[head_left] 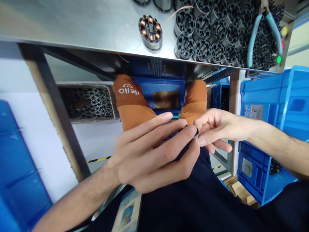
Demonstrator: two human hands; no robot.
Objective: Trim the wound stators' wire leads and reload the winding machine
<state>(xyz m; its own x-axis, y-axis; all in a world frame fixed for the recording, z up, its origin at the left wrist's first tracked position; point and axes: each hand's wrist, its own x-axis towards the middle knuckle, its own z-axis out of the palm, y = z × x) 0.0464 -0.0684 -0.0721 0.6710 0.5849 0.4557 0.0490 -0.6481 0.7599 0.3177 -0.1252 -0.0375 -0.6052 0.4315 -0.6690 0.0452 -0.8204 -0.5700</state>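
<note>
Above my lap, my left hand [156,151] reaches across with its fingers nearly straight, closed round a small motor stator [196,132]. Only a bit of the stator's black rim and silvery side shows between the fingertips; the rest is hidden. From the other side my right hand [214,129] pinches the same stator at its edge with thumb and forefinger, the other fingers curled below. On the metal workbench [84,22] ahead stands a single stator with copper windings [151,32], and a loose thin wire lies beside it.
Rows of stators without visible copper [202,48] fill the bench's right side, with blue-handled pliers [253,42] on top. A box of metal cores [94,103] sits under the bench at left. Blue bins [263,93] stand at right; dark bench legs flank my knees.
</note>
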